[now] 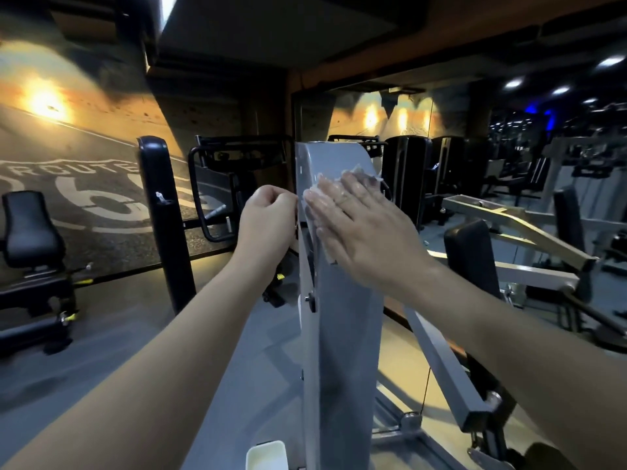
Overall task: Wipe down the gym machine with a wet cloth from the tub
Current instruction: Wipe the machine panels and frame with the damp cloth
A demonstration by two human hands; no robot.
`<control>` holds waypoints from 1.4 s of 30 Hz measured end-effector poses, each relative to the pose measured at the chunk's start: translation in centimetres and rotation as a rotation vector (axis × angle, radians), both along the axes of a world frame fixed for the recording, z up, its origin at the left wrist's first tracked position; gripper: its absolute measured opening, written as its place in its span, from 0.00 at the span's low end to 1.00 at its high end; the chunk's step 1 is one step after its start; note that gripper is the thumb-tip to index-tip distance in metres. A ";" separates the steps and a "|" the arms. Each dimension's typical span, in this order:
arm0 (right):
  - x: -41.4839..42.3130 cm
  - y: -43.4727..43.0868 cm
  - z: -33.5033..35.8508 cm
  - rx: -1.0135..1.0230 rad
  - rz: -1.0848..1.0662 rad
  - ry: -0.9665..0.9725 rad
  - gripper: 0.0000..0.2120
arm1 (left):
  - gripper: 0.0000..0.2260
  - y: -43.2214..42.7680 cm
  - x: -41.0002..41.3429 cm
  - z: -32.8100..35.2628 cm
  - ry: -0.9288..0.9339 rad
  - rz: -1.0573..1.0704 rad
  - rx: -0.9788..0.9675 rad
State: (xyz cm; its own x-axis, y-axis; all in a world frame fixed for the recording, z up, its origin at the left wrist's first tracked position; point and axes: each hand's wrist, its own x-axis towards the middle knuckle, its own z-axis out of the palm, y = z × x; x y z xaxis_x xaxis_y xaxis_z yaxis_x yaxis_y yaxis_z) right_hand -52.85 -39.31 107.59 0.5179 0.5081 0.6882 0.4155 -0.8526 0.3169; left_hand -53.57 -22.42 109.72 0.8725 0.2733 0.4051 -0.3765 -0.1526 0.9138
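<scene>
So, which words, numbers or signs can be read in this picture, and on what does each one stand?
"ROUTE": white letters inside a shield outline on the wall mural.
"6": large white digit below it on the same mural; a second digit beside it is mostly hidden by the black post.
The gym machine and the white tub show no readable text.

The gym machine [339, 300] is plain mid-grey on its upright column. The cloth [325, 188] is white and half see-through. The tub [266, 454] is cream-white. The seat pad [30, 228] and post [163, 215] are black. The wall mural [84, 184] shows an orange-yellow sunset over a dark grey road with white lettering.
</scene>
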 end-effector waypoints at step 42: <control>6.4 -5.2 3.5 0.021 0.324 0.037 0.29 | 0.07 -5.8 5.7 4.4 0.055 0.192 0.084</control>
State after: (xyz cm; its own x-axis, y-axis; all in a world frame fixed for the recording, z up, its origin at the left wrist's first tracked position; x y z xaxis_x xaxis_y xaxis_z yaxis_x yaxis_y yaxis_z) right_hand -46.45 -44.52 111.12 0.3566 0.6365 0.6839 0.6775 -0.6802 0.2798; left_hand -47.89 -28.26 114.10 0.8291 0.4039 0.3865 -0.2829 -0.2933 0.9132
